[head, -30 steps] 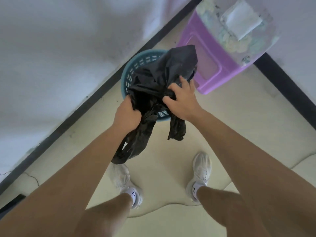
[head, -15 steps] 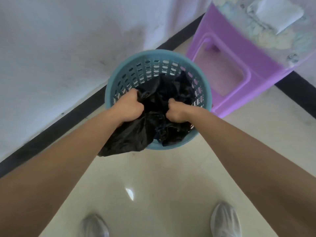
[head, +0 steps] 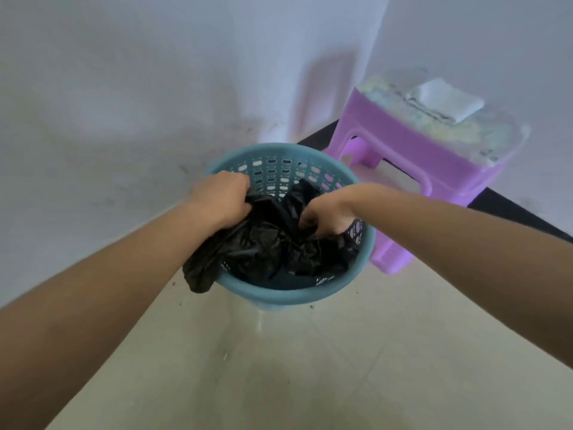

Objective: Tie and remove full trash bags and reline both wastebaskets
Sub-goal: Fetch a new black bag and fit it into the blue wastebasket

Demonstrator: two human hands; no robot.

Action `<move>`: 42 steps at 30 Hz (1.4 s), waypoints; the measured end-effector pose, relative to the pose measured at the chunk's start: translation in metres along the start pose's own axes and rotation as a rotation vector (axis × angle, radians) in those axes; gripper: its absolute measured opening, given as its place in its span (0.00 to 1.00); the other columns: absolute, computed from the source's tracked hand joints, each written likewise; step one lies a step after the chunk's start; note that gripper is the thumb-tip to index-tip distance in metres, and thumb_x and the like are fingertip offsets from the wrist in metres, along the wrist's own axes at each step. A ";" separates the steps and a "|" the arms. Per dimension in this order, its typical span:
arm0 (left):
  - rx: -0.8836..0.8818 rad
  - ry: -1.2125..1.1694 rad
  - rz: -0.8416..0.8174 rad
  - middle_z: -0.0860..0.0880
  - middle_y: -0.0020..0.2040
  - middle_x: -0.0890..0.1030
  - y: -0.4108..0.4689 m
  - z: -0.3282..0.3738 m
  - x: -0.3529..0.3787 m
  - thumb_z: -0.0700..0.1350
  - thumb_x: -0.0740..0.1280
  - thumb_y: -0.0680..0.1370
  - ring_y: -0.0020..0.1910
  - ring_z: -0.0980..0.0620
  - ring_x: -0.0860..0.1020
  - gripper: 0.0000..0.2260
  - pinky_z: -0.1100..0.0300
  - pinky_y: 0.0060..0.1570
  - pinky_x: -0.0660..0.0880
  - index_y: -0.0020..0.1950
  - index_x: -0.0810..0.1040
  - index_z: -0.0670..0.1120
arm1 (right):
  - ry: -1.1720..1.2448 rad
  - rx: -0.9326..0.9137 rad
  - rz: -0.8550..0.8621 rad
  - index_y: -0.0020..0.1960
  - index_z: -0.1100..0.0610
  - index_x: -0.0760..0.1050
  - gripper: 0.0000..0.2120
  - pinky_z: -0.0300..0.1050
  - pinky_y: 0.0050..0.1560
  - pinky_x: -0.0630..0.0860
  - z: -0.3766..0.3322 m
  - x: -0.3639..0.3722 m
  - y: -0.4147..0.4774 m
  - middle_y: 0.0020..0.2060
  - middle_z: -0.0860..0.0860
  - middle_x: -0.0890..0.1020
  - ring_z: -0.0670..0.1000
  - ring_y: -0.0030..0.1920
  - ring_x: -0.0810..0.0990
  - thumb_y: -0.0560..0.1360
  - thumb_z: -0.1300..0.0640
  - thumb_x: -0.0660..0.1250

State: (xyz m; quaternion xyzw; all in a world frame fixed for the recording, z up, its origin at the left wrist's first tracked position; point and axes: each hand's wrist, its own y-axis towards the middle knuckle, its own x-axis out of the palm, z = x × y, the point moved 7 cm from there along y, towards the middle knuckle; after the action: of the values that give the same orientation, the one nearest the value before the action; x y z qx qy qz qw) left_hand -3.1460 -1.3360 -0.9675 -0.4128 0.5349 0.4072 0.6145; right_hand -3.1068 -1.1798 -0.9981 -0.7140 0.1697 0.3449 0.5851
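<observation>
Left hand (head: pixel 221 197): fingers curled tight round a bunch of the black bag (head: pixel 273 243) at the far-left rim of the blue wastebasket (head: pixel 279 297); a second ago this hand held the same bunch in the air, above the basket.

The bag: then hanging clear and mostly outside; now lowered, its bulk crumpled inside the basket; one fold draped over the near-left rim and hanging outside.

Basket: standing on the floor by the wall; no rubbish seen under the bag, though the bottom is largely hidden.

Right hand (head: pixel 328 217): knuckles up, fingers curled down into the plastic by the right inner wall; half a second ago it lay closer to the left hand; the two have since drawn apart.

Purple stool (head: pixel 434 156): just right of the basket, bearing a folded white cloth (head: pixel 446 99); untouched.

Assessment: relining of this basket is under way; bag mouth not yet spread over the rim; the widening hands suggest that opening it comes next.
</observation>
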 end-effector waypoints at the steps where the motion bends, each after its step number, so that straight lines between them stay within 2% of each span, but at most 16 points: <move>1: -0.027 0.076 0.060 0.42 0.52 0.82 0.000 -0.006 -0.013 0.53 0.69 0.76 0.52 0.39 0.80 0.13 0.52 0.44 0.74 0.54 0.79 0.46 | -0.023 0.015 0.096 0.60 0.55 0.79 0.13 0.50 0.59 0.77 0.003 -0.016 -0.008 0.54 0.53 0.83 0.59 0.55 0.81 0.77 0.55 0.67; 4: -0.102 0.106 0.174 0.43 0.46 0.82 -0.003 -0.027 -0.036 0.60 0.68 0.76 0.45 0.40 0.80 0.15 0.55 0.35 0.66 0.48 0.78 0.48 | -0.186 0.051 0.348 0.53 0.58 0.79 0.10 0.50 0.54 0.77 0.012 -0.044 -0.021 0.48 0.55 0.82 0.60 0.53 0.80 0.77 0.58 0.62; 7: -0.094 -0.081 0.134 0.44 0.42 0.82 -0.002 -0.035 -0.033 0.58 0.68 0.77 0.42 0.42 0.78 0.13 0.56 0.38 0.68 0.39 0.77 0.50 | -0.160 0.057 0.403 0.54 0.59 0.76 0.10 0.52 0.58 0.76 0.014 -0.026 -0.011 0.56 0.58 0.79 0.60 0.57 0.78 0.75 0.60 0.60; 10: -0.110 -0.231 0.014 0.48 0.41 0.81 -0.008 -0.029 -0.027 0.56 0.74 0.73 0.41 0.46 0.78 0.12 0.57 0.39 0.72 0.36 0.75 0.53 | -0.014 0.040 0.134 0.65 0.62 0.73 0.18 0.53 0.62 0.75 0.002 0.025 0.009 0.63 0.59 0.76 0.59 0.60 0.76 0.76 0.64 0.58; 12: -0.146 -0.412 -0.055 0.48 0.40 0.81 -0.017 -0.021 -0.023 0.51 0.77 0.71 0.35 0.46 0.80 0.09 0.56 0.33 0.78 0.41 0.77 0.53 | 0.016 0.075 -0.077 0.61 0.67 0.75 0.16 0.52 0.53 0.78 -0.009 0.056 0.013 0.58 0.63 0.80 0.58 0.50 0.79 0.77 0.66 0.56; 14: -0.188 -0.584 -0.074 0.47 0.40 0.80 -0.025 -0.016 -0.021 0.47 0.78 0.71 0.33 0.43 0.82 0.12 0.52 0.33 0.82 0.49 0.79 0.49 | 0.107 0.077 -0.101 0.52 0.70 0.77 0.13 0.50 0.41 0.78 -0.014 0.060 0.016 0.51 0.65 0.81 0.61 0.44 0.81 0.76 0.67 0.56; 18: -0.349 -0.890 -0.117 0.46 0.40 0.78 -0.028 -0.020 -0.015 0.37 0.69 0.78 0.31 0.51 0.78 0.14 0.62 0.24 0.76 0.61 0.75 0.49 | 0.203 0.050 0.267 0.53 0.62 0.76 0.13 0.53 0.46 0.82 -0.003 0.013 0.007 0.49 0.60 0.79 0.64 0.47 0.83 0.75 0.65 0.55; 20: -0.445 -1.040 -0.121 0.45 0.39 0.77 -0.026 -0.023 -0.016 0.32 0.62 0.80 0.30 0.53 0.74 0.16 0.64 0.22 0.72 0.64 0.75 0.45 | 0.255 0.060 0.407 0.47 0.58 0.75 0.11 0.49 0.40 0.81 0.011 -0.011 -0.007 0.46 0.59 0.78 0.63 0.44 0.83 0.74 0.66 0.55; 22: -0.443 -0.936 -0.077 0.41 0.45 0.80 -0.018 -0.027 -0.027 0.31 0.61 0.79 0.38 0.47 0.77 0.16 0.59 0.34 0.76 0.65 0.77 0.39 | 0.341 0.092 0.527 0.42 0.57 0.73 0.10 0.46 0.35 0.77 0.031 -0.034 -0.024 0.43 0.57 0.78 0.61 0.41 0.83 0.73 0.67 0.55; 25: -0.419 -0.627 0.018 0.37 0.63 0.78 -0.006 -0.035 -0.043 0.35 0.62 0.79 0.61 0.41 0.76 0.14 0.56 0.55 0.71 0.64 0.77 0.37 | 0.503 0.169 0.679 0.41 0.56 0.75 0.14 0.46 0.32 0.77 0.067 -0.055 -0.048 0.41 0.56 0.79 0.57 0.32 0.84 0.73 0.68 0.53; 27: -0.371 -0.427 0.114 0.36 0.62 0.78 -0.002 -0.037 -0.047 0.40 0.61 0.81 0.61 0.38 0.75 0.13 0.53 0.55 0.70 0.65 0.74 0.40 | 0.573 0.202 0.766 0.48 0.57 0.78 0.15 0.48 0.36 0.81 0.084 -0.059 -0.059 0.44 0.56 0.81 0.58 0.34 0.84 0.74 0.69 0.55; 31: -0.221 0.059 0.360 0.38 0.43 0.78 -0.007 -0.027 -0.045 0.51 0.57 0.84 0.38 0.38 0.73 0.12 0.50 0.35 0.67 0.57 0.69 0.42 | 0.231 0.331 0.914 0.63 0.55 0.71 0.20 0.50 0.44 0.72 0.097 -0.062 -0.072 0.57 0.57 0.77 0.61 0.51 0.77 0.73 0.67 0.65; 33: -0.231 0.062 0.446 0.39 0.39 0.77 -0.011 -0.033 -0.048 0.55 0.56 0.83 0.38 0.37 0.75 0.16 0.51 0.34 0.66 0.54 0.71 0.42 | 0.140 0.315 0.904 0.63 0.53 0.71 0.21 0.50 0.46 0.70 0.093 -0.066 -0.071 0.60 0.57 0.73 0.61 0.53 0.77 0.72 0.61 0.72; 36: -0.251 -0.010 0.553 0.39 0.41 0.80 -0.018 -0.041 -0.058 0.56 0.57 0.83 0.41 0.36 0.77 0.16 0.51 0.35 0.66 0.51 0.74 0.44 | 0.205 0.030 0.920 0.60 0.50 0.77 0.20 0.50 0.54 0.74 0.057 -0.085 -0.075 0.55 0.54 0.74 0.56 0.53 0.76 0.70 0.52 0.77; 39: -0.280 -0.065 0.586 0.40 0.43 0.81 -0.019 -0.045 -0.068 0.57 0.57 0.82 0.44 0.35 0.78 0.15 0.51 0.38 0.66 0.50 0.75 0.47 | 0.146 -0.203 0.905 0.57 0.49 0.82 0.14 0.43 0.55 0.75 0.006 -0.100 -0.074 0.49 0.49 0.82 0.52 0.51 0.79 0.72 0.58 0.72; 42: -0.332 -0.165 0.580 0.45 0.41 0.79 -0.011 -0.049 -0.074 0.57 0.58 0.82 0.46 0.37 0.78 0.14 0.53 0.40 0.66 0.49 0.75 0.49 | 0.063 -0.214 0.646 0.54 0.56 0.83 0.11 0.44 0.52 0.77 -0.032 -0.085 -0.049 0.51 0.52 0.85 0.54 0.53 0.81 0.76 0.60 0.65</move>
State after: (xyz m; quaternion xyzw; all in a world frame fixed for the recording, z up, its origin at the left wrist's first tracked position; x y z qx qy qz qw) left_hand -3.1583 -1.3903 -0.8977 -0.3035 0.5050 0.6783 0.4389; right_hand -3.1256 -1.2108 -0.9013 -0.6909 0.3679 0.5062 0.3621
